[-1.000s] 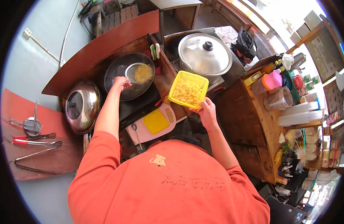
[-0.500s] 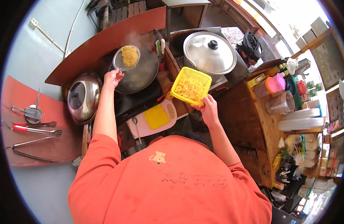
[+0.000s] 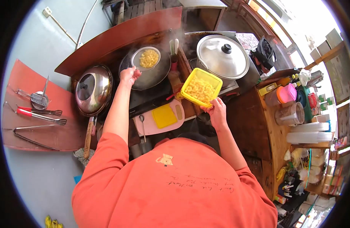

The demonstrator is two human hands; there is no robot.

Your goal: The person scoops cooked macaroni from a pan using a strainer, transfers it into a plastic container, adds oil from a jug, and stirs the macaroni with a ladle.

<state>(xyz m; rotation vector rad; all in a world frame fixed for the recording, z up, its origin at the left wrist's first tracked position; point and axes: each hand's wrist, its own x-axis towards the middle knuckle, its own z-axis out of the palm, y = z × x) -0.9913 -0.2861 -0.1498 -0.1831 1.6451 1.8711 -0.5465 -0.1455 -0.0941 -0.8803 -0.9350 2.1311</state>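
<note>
My left hand point(image 3: 130, 76) is closed round the handle of a round strainer point(image 3: 136, 60), which holds a small heap of yellow macaroni point(image 3: 148, 59). The strainer hangs over a dark wok point(image 3: 154, 79) with steam rising around it. My right hand point(image 3: 216, 111) grips the near right corner of a square yellow container point(image 3: 187, 83) partly filled with macaroni. The container is to the right of the wok, in front of a large pot with a silver lid point(image 3: 217, 59). A yellow lid point(image 3: 164, 116) lies on a pink cutting board point(image 3: 155, 128) beside a spoon point(image 3: 143, 127).
A lidded pan point(image 3: 92, 91) with a wooden handle stands left of the wok. Tongs and a skimmer point(image 3: 39, 100) hang on a red panel point(image 3: 30, 83) at the far left. Tubs and stacked containers point(image 3: 311, 133) stand on the wooden shelf at right.
The strainer with macaroni has risen from low in the wok to above it, then shifted slightly toward its middle. My right hand still holds the container. The whole view has shifted a little.
</note>
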